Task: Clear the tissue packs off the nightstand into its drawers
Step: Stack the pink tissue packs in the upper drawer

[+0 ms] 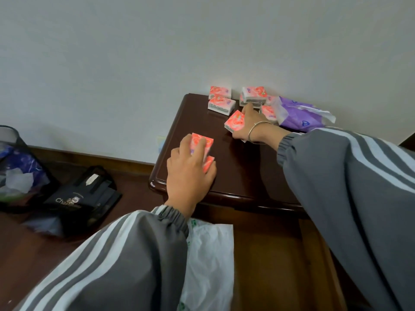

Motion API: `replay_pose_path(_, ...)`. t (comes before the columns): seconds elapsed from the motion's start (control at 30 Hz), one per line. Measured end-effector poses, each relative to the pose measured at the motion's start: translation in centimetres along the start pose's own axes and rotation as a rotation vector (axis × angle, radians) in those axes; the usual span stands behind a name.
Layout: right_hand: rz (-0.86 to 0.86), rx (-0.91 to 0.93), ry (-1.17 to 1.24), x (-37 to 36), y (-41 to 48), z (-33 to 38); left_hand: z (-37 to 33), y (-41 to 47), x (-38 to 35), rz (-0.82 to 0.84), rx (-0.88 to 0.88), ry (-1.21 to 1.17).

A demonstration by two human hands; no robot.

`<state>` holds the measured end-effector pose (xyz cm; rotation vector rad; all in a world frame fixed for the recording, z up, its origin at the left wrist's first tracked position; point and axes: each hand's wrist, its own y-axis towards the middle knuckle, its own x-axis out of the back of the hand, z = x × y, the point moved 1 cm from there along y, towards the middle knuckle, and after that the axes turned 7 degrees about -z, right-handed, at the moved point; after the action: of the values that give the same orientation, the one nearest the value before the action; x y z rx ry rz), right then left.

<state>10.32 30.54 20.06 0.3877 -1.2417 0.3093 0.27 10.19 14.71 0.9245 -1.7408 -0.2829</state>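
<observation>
At the far left, on the floor, a mesh waste bin (13,158) and a black bag (83,198) are seen; they are no part of the task. On the near left part of the nightstand worktop (242,176), the left hand (189,173) is curled over two pink tissue packs (202,142), which seem to be stacked one on the other, and they are gripped from above. Below the near edge of the worktop a drawer (269,254) stands pulled out, with a white plastic bag (208,254) lying in its left part. Farther right, the right hand (247,125) holds one more pink pack (234,122) at its thumb side, while a finger is stretched toward the loose packs (254,95) by the wall. A purple tissue pack (298,115) lies at the far right.

The gathering step is judged to be in hand, as several packs are not yet cleared. Next, the gripped packs should be carried over the near edge and released into the drawer, beside the bag.
</observation>
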Motion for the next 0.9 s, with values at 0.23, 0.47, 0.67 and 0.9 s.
replay_pose_path(0.23,-0.015,0.004,-0.074,1.8,-6.8,0.1,-0.4,0.0,0.3,0.036,0.025,-0.027)
replay_pose_path(0.47,0.014,-0.288,0.381,5.2,-21.9,-4.6,-0.9,-1.8,2.9,0.064,0.074,-0.263)
replay_pose_path(0.67,0.322,-0.386,0.321,2.1,-33.2,-7.8,-4.1,-10.3,7.0,0.062,0.076,-0.553)
replay_pose_path(0.9,0.345,-0.366,0.058,-1.9,-34.5,-7.5,-4.4,-16.0,5.8,0.171,0.251,-0.561)
